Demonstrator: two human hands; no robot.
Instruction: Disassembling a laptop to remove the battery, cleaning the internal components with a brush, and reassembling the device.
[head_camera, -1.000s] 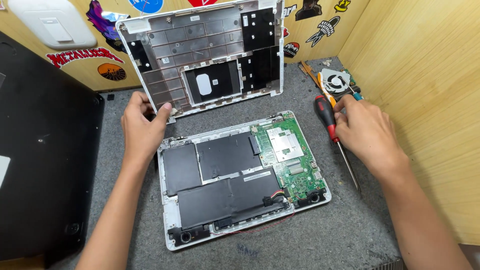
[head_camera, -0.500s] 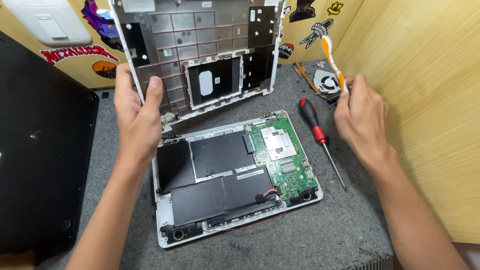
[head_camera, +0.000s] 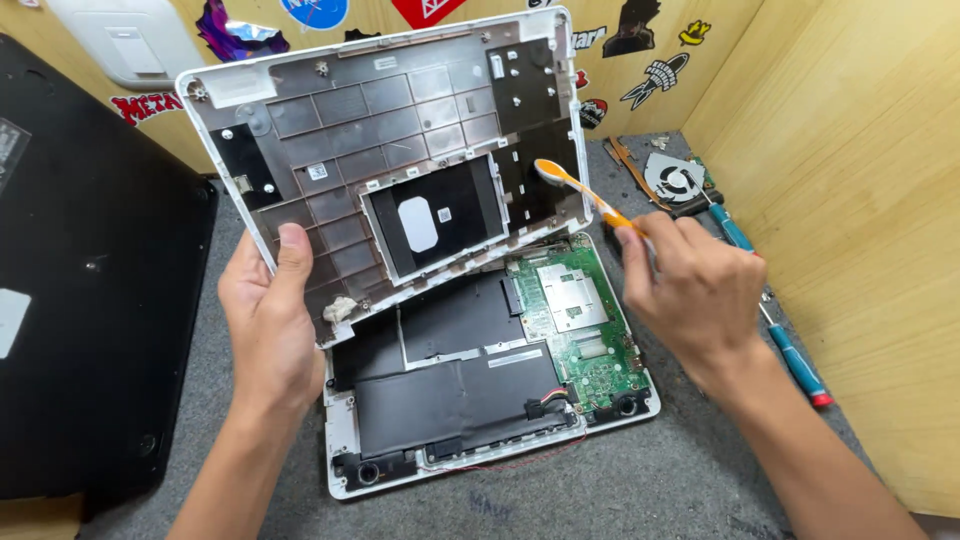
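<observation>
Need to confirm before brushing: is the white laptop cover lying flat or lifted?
Lifted: the left hand holds the cover tilted above the open laptop base.

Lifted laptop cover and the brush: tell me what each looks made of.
Laptop cover: probably moulded plastic, with a glossy white rim and a matte grey-brown ribbed inside; the black patches look like film. Brush: likely plastic, given its smooth orange-and-white handle; bristles can't be made out.
</observation>
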